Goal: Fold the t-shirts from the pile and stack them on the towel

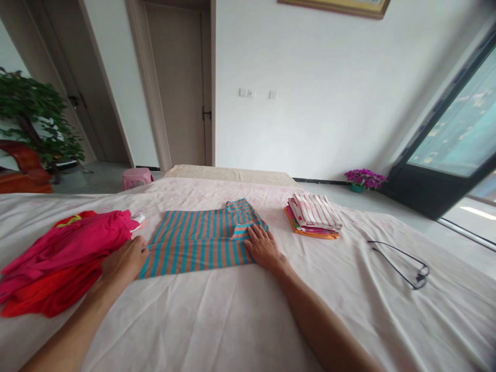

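Observation:
A teal and brown striped shirt lies partly folded in front of me, with a folded-over piece at its right end. My left hand is closed on the shirt's left edge, thumb and fingers pinched together. Flat on the right part of the shirt rests my right hand, its fingers spread. Left of the shirt is a loose heap of pink and red clothes. To the right sits a neat stack of folded clothes, a red and white striped one on top.
A pale flowered sheet with wrinkles covers the surface. Eyeglasses lie on it at the right. Beyond stand a pink stool, purple flowers in a green pot and a leafy plant.

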The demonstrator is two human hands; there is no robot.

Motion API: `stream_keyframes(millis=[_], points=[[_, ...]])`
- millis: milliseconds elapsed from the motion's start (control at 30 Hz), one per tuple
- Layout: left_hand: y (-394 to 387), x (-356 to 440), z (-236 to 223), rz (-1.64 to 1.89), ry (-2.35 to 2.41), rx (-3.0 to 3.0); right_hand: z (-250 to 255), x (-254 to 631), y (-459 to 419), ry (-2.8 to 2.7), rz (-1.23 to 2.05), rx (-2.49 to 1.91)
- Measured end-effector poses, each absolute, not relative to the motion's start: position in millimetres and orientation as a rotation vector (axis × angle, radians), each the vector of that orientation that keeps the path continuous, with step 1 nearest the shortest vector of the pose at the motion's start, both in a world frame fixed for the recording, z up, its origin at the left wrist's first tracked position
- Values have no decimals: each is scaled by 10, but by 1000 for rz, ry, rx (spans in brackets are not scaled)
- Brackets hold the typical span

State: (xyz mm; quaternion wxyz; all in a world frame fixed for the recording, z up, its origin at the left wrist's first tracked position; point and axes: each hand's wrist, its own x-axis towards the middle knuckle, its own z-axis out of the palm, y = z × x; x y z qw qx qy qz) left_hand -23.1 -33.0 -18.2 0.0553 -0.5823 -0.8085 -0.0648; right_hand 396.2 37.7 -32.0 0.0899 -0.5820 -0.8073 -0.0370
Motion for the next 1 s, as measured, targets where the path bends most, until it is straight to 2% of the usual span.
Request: stream_keyframes(millis=[200, 333, 467, 700, 1000], points=[[-220, 702, 230, -458, -2049, -2001, -271, 3931, 348, -2373, -61, -1739], [50, 1493, 385, -483, -2088, -2217, -224, 3936, 307, -2358, -32, -1725], [437, 1995, 333, -428, -2285, -2369, -199, 3967, 265, -2326, -38, -1672], [871, 2263, 51, -557, -2425, -2410, -161, 4006, 225, -2290, -42, -1611], [746, 2136, -203, -901, -2242, -2267, -174, 3959, 230, -2300, -22, -1702]])
